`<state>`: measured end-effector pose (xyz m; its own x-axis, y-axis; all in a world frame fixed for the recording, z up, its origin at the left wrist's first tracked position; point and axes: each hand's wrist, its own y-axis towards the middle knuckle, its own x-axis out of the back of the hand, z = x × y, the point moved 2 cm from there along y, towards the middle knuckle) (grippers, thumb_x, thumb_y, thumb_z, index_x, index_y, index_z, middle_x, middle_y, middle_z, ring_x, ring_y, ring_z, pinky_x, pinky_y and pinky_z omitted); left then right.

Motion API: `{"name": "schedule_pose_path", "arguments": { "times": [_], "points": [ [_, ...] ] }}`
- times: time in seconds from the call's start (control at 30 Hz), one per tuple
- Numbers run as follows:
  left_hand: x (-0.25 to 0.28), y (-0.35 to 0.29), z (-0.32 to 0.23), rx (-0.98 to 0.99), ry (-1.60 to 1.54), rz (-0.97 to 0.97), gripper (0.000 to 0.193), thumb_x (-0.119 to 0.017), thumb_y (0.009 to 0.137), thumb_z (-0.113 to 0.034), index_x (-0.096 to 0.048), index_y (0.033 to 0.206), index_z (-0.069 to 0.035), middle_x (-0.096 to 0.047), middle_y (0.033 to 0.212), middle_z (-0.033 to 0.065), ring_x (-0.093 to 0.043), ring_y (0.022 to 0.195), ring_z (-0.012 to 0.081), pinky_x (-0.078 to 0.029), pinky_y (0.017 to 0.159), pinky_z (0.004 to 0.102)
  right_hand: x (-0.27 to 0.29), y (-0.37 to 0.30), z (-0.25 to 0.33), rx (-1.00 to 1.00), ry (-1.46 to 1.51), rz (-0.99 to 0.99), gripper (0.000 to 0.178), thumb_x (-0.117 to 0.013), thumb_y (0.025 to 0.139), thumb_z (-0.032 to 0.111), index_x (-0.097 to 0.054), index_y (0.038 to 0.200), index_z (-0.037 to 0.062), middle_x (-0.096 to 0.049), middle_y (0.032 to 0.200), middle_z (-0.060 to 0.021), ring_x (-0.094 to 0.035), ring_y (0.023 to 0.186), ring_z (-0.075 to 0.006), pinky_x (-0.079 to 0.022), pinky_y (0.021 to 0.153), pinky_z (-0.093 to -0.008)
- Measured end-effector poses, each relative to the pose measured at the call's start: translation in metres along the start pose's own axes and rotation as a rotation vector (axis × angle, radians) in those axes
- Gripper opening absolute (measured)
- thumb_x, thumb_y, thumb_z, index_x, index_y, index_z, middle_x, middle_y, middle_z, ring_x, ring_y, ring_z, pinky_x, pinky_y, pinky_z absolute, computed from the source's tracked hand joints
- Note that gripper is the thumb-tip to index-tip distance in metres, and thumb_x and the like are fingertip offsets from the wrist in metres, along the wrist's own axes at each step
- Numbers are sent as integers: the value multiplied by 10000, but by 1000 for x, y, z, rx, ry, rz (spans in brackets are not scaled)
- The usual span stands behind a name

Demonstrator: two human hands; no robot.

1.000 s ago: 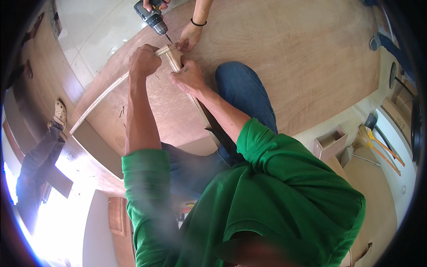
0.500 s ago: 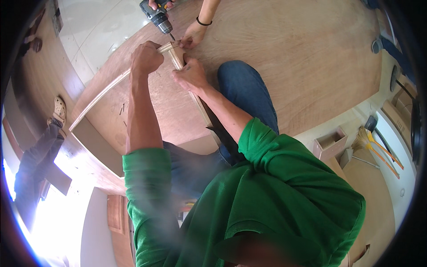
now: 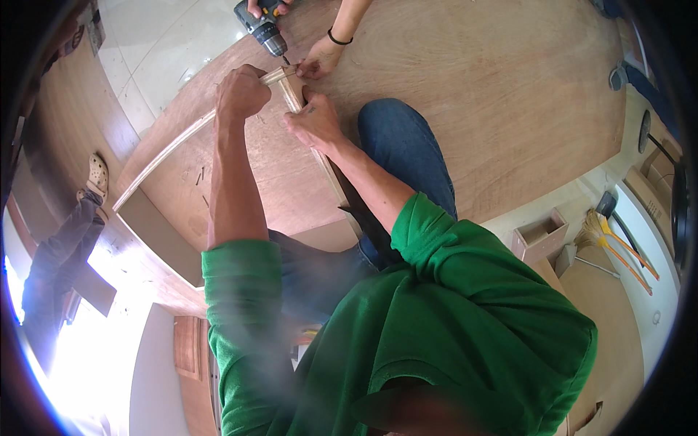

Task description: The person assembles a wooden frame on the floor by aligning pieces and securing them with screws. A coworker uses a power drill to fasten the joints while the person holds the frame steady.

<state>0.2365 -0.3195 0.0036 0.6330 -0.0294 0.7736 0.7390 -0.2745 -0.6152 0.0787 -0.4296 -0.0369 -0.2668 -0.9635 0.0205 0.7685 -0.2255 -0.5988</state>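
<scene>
Two bare hands grip a pale wooden frame (image 3: 291, 94) close to one of its corners. It sits on a large brown board (image 3: 502, 109), in front of the person, towards the upper left of the view. The left hand (image 3: 242, 93) is closed over the frame's far side, just left of the corner, with its fingers curled around the edge. The right hand (image 3: 314, 125) is clasped around the side that runs back towards the person, a little below the same corner; some of its fingers are hidden behind the wood.

A co-worker reaches in from the top. One of their hands holds a drill (image 3: 262, 33), its bit pointing down at the corner; whether the tip touches the wood is too small to tell. Their other hand (image 3: 318, 59), with a black band (image 3: 339, 38) at the wrist, has its fingertips at the corner, just beside the bit.

Several thin dark screws or nails (image 3: 200, 176) lie on the board inside the frame. The person wears a green top (image 3: 465, 283), and one knee in blue jeans (image 3: 403, 149) is bent beside the right forearm. To the right stand a small open box (image 3: 539, 236) and a broom (image 3: 598, 227).
</scene>
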Motion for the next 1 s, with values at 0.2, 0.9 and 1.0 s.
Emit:
{"name": "schedule_pose_path", "arguments": {
  "times": [0.2,0.9,1.0],
  "points": [
    [7,-5,-8,28,-10,56,527,-600,803,-120,-822,1281,-132,-776,1249,231,-719,1220,397,-545,1082,488,-1,-2,1,-21,52,11,257,-768,819,121,-586,957,3,-632,637,-100,-671,513,-225,-485,438,-392],
    [25,-213,82,85,-446,-253,809,-783,860,-237,-542,1629,-166,-632,1568,142,-668,1362,337,-383,1257,606,-4,-54,-2,395,-660,-147,802,-691,941,340,-399,1607,-1,-664,1410,-313,-663,1292,-480,-506,1124,-542],
    [-19,-318,215,390,-595,-537,745,-802,879,-285,-598,1582,-150,-704,1461,185,-690,1316,381,-515,1166,481,-2,-81,-6,208,-708,-47,899,-683,952,309,-248,1647,-61,-621,1449,-370,-640,1331,-496,-483,1142,-552]
  ]
}}
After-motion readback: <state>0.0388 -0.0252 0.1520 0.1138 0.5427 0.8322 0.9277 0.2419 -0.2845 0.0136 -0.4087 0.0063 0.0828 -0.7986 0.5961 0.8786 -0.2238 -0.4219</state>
